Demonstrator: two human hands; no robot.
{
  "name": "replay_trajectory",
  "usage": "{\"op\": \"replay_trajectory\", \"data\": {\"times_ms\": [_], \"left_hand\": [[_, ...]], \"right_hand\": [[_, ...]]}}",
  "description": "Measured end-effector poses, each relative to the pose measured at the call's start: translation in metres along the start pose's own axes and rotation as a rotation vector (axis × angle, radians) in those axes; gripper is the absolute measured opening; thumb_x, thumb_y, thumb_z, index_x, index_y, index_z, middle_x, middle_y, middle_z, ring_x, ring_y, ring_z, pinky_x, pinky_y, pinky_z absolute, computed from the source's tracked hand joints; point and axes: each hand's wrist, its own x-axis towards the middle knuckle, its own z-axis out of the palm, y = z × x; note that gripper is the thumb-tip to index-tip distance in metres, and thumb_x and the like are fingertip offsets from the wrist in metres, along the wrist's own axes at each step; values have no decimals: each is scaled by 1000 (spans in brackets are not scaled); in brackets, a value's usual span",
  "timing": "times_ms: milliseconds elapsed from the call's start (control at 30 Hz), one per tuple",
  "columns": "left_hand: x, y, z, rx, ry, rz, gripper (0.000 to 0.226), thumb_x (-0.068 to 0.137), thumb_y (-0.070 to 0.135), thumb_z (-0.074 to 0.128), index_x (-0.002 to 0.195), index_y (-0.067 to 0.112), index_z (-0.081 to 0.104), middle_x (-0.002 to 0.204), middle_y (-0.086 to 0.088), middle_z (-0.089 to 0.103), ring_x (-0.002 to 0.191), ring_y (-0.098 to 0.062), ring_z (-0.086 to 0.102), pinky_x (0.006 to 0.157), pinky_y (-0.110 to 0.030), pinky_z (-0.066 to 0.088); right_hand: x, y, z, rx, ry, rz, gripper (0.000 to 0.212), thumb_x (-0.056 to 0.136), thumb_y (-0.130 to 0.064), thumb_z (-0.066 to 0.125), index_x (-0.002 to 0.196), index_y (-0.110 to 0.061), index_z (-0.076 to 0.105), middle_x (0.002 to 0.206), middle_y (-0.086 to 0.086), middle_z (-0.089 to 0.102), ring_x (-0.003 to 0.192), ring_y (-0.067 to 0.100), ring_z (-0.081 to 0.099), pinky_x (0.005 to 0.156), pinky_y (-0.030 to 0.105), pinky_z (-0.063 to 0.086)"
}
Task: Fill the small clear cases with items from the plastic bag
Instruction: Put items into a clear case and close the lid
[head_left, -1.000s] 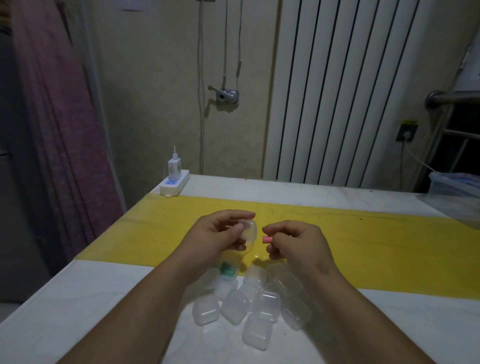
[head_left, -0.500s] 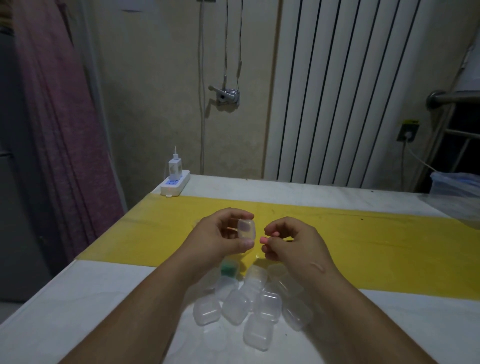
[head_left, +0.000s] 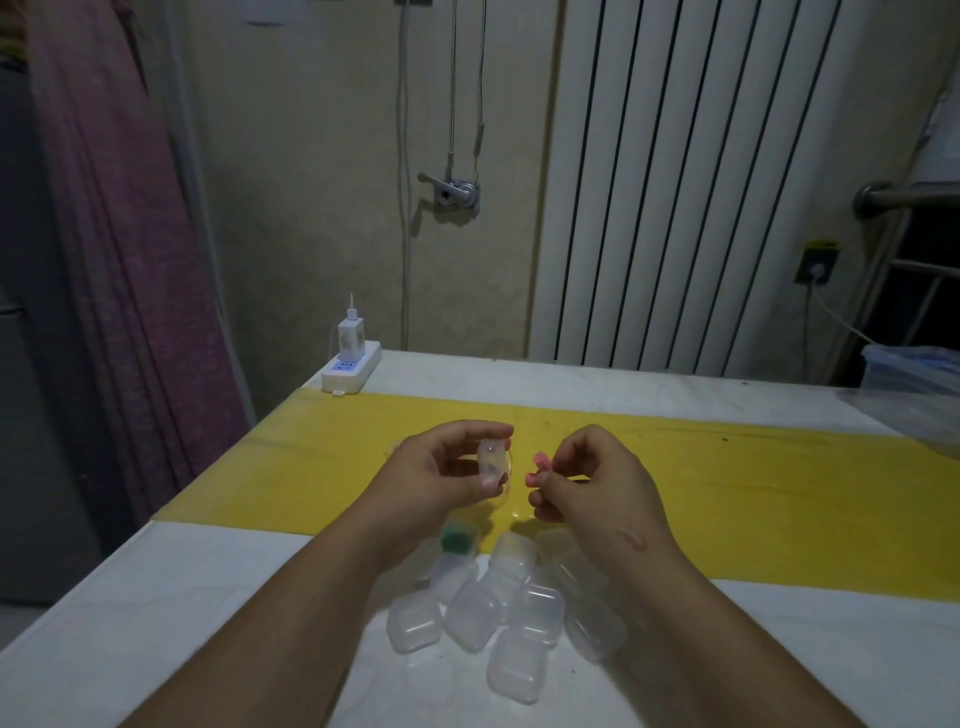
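Item 1: small clear hinged plastic case (head_left: 494, 461), held above the yellow strip (head_left: 753, 467) of the table, in the left hand (head_left: 441, 475). Fingers curl over its top edge, thumb presses from below. Whether its lid is open cannot be told. Judged light, rigid, thin-walled and slick; best gripped across its two broad faces, away from the opening.

Item 2: small pink pieces (head_left: 537, 467), just right of the held case, pinched at the fingertips of the right hand (head_left: 597, 483), whose other fingers are curled in. Judged very light and easily dropped; material unclear. A fingertip pinch suits them.

Item 3: cluster of empty clear plastic cases (head_left: 511, 618), on the white tabletop just nearer the person than the yellow strip, some leaning on one another. Likely to skid if nudged.

Item 4: case with green contents (head_left: 459, 539), at the strip's near edge, below the left hand.

The plastic bag cannot be picked out with certainty.
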Motion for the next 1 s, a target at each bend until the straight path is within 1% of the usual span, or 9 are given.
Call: {"op": "replay_trajectory", "data": {"times_ms": [67,167,267,400,467,667,767,867,1000], "left_hand": [[1,0,0,-8,7,-1,45,82,-14,65,116,15,70,113,-7,69,91,-17,69,90,-36,58],[1,-2,-1,13,5,0,48,82,-10,67,118,20,70,112,-9,70,93,-21,70,90,-37,58],[1,-3,-1,89,57,20,46,82,-1,73,117,30,70,108,-8,70,97,-24,68,86,-33,59],[2,-7,2,250,130,82,37,74,13,80,105,32,74,95,-5,72,82,-26,66,79,-40,57],[3,-8,3,284,139,99,38,68,21,77,103,34,75,90,-8,72,74,-17,61,76,-44,57],[4,-12,3,362,145,149,42,72,12,78,102,42,73,87,8,72,74,-9,64,75,-33,55],[5,-12,4,431,151,179,45,75,10,78,105,42,72,95,6,71,83,-14,67,81,-35,57],[3,-11,7,517,147,221,41,71,24,73,106,44,71,95,7,71,83,-10,67,81,-34,56],[4,-13,9,635,134,256,39,66,44,65,104,48,69,94,13,70,79,-7,66,81,-34,54]], "right_hand": [[0,0,0,-2,-3,-26,18,88,2,63,80,-12,54,80,8,69,70,29,71,69,49,61],[-1,-3,-2,-33,-10,-45,13,86,-7,71,77,-17,70,73,3,72,68,22,72,71,39,62],[-2,-5,-3,-51,-31,-28,8,82,-15,76,76,-21,75,70,0,74,66,16,72,70,33,61],[-2,-3,-2,-77,-58,-24,8,81,-16,76,73,-17,74,65,4,72,60,16,70,69,36,59],[-2,-3,-1,-69,-74,-20,9,81,-14,76,73,-16,74,65,6,72,59,17,69,70,38,59],[1,1,0,1,-98,-15,16,83,-6,72,74,-17,74,61,6,69,58,17,65,67,40,60],[1,1,1,1,-119,-14,15,85,-16,71,72,-15,77,62,6,69,57,16,63,68,41,58],[-1,0,2,-44,-158,-38,20,86,-27,71,71,-14,77,59,1,65,54,14,59,68,43,57],[0,0,1,-105,-162,-51,19,87,-25,70,71,-16,77,58,2,65,54,12,59,70,45,57]]}}
